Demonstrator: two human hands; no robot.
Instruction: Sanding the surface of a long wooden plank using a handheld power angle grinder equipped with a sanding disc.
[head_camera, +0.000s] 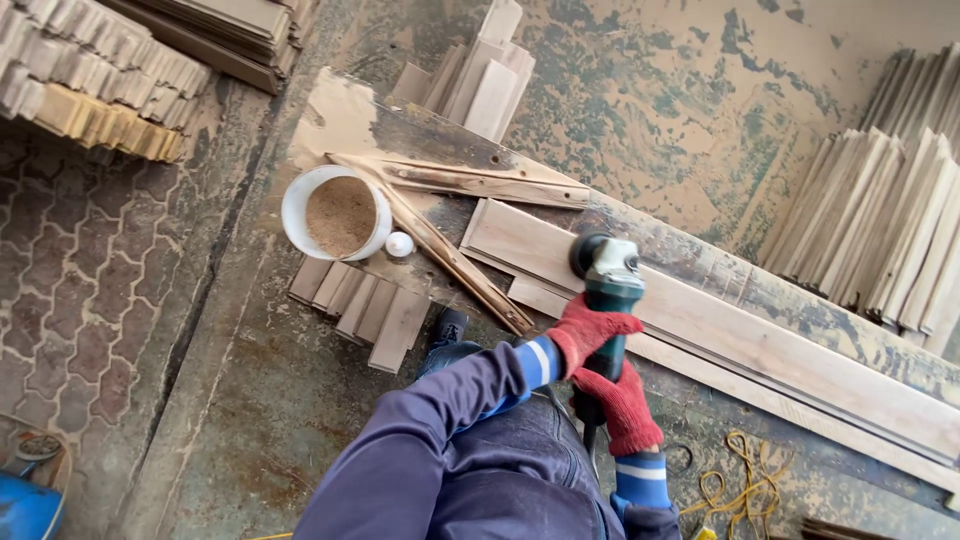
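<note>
Both hands wear red gloves and grip a green angle grinder (606, 290). Left hand (590, 331): fingers wrapped closed around the tool body just behind its head. Right hand (625, 405): fingers closed around the rear handle, directly below the left hand. Grinder head sits just beyond the left fingers, its dark disc pressed to the near end of a long pale plank (760, 340); contact looks likely, but the disc edge is partly hidden. The plank runs away to the right of the fingers over more boards on the concrete floor (250, 400). Well left of the fingers: white bucket (298, 205) holding sawdust, small white ball (399, 244) beside it, short wood pieces (365, 308) below. Yellow cord (735, 480) lies right of the right hand.
</note>
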